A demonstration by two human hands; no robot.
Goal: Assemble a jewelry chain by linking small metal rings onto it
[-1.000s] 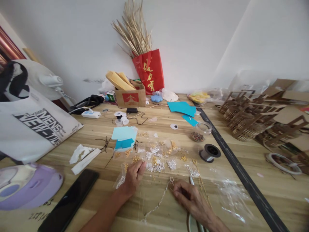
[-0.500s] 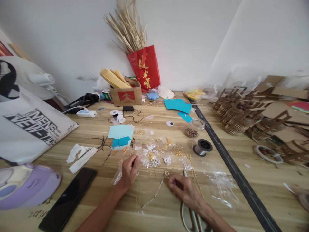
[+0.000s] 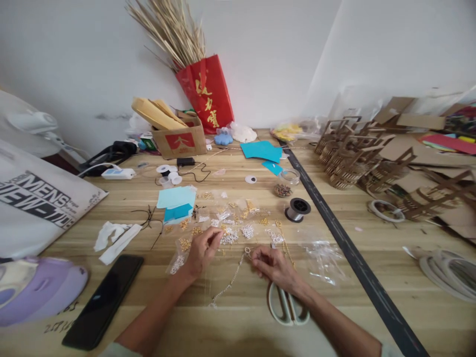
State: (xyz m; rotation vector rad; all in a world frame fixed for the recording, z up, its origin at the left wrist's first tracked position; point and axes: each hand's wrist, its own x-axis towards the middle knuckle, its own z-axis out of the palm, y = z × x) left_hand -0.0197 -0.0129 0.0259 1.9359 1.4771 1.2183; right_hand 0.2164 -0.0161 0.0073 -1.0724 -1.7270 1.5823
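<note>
A thin silver chain with a small ring at its upper end trails down over the wooden table. My right hand is closed, thumb and forefinger pinched at the ring's edge. My left hand is also pinched closed, beside a pile of silver beads; whatever its fingertips hold is too small to make out. Faint clear thread shows below the left hand. White-handled scissors lie under my right forearm, blades partly hidden. A gold chain lies just beyond the right hand.
Gold findings and small plastic bags surround the hands. A wire spool stands at the right, near a dark strip. A phone lies left. Wooden baskets and a red bag stand farther back.
The view has shifted, so most things sit farther left. My left hand has moved closer to the silver beads and my right hand. The right hand stays at the ring.
</note>
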